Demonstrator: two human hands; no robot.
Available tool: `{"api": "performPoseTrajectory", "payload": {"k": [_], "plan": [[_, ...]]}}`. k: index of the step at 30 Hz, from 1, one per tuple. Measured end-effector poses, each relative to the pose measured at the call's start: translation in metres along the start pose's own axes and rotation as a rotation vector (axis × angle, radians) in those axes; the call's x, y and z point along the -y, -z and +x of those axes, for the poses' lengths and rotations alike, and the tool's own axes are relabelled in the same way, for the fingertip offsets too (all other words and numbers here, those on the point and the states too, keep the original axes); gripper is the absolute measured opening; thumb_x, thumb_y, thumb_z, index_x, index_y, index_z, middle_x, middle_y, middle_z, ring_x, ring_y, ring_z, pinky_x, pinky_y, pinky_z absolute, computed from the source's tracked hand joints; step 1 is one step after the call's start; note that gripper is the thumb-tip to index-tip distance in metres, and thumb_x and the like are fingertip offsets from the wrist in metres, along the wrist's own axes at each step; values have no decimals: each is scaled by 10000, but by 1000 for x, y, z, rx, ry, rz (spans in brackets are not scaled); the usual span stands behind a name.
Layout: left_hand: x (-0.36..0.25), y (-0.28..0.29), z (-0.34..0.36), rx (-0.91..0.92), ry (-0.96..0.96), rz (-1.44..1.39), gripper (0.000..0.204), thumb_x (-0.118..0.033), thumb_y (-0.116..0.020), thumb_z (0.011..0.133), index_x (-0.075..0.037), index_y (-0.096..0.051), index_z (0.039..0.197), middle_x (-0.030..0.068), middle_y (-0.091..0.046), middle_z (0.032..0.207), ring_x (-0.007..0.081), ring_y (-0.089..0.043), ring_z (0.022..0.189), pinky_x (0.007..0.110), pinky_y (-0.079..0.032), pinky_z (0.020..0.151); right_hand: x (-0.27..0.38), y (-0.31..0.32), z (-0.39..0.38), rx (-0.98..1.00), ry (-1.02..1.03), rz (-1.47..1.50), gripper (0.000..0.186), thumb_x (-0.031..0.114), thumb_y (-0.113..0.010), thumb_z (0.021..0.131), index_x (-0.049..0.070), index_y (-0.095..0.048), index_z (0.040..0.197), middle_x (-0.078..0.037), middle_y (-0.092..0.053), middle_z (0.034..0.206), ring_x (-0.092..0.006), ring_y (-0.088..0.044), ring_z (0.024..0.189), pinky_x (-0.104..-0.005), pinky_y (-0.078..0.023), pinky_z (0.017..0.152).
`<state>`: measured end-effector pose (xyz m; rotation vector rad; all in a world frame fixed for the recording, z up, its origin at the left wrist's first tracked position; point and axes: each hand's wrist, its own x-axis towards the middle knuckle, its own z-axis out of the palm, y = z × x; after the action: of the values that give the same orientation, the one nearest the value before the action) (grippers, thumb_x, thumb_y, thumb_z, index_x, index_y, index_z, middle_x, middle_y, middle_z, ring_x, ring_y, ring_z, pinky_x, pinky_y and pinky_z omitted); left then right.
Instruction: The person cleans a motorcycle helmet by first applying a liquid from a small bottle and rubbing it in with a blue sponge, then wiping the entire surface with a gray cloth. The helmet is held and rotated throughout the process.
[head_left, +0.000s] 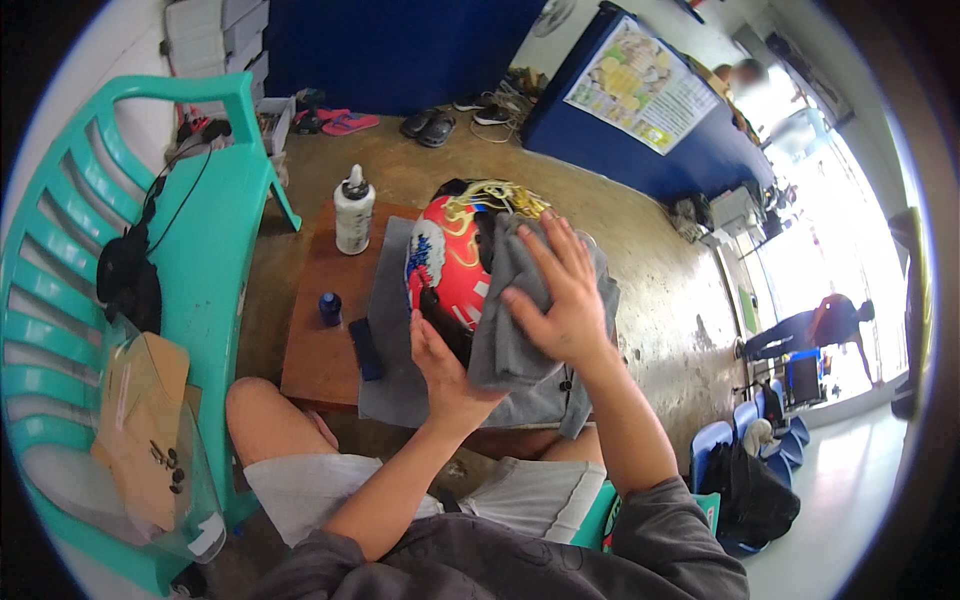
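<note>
A red helmet (462, 262) with gold, white and blue patterns rests on a grey cloth (385, 395) spread over a low wooden table. My left hand (448, 378) cups the helmet's near lower side, with part of its grip hidden. Across the helmet's right side lies a folded grey towel (508, 335). Fingers spread and flat, my right hand (565, 305) presses on that towel from above. A white squeeze bottle (353, 212) stands behind the helmet to the left. Nearer me are a small dark blue bottle (330, 308) and a dark folded cloth (366, 349).
The wooden table (305, 355) stands before my knees. A green plastic bench (205, 240) on the left bears a black bag (128, 270), brown cardboard (145, 430), small black parts and a clear plastic piece (208, 535). Shoes (430, 128) lie beyond; blue chairs stand at right.
</note>
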<state>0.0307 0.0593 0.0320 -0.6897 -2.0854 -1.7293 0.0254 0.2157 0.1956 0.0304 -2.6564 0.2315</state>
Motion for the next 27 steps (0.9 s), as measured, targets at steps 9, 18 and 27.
{"api": "performPoseTrajectory", "payload": {"k": [9, 18, 27], "plan": [[-2, -1, 3, -16, 29, 36, 1527, -629, -934, 710, 46, 26, 1687, 442, -122, 1651, 597, -235, 1503, 666, -261, 1220, -62, 2, 141, 659, -424, 403, 534, 400, -616, 1036, 84, -655, 1464, -250, -617, 1510, -384, -566, 1432, -400, -438, 1188], [3, 0, 5, -76, -24, 44, 1518, -726, -866, 732, 14, 36, 1703, 443, -138, 1648, 605, -239, 1507, 684, -255, 1212, 15, -72, 180, 868, 286, -246, 540, 391, -569, 1024, 75, -672, 1450, -183, -524, 1628, -373, -425, 1549, -483, -320, 1289], [22, -1, 6, -45, -12, -41, 1507, -641, -909, 696, -38, 15, 1721, 404, -130, 1692, 594, -179, 1570, 675, -248, 1223, 61, -30, 49, 529, 665, -452, 660, 385, -696, 897, 62, -642, 1470, -134, -576, 1586, -316, -481, 1516, -500, -283, 1297]]}}
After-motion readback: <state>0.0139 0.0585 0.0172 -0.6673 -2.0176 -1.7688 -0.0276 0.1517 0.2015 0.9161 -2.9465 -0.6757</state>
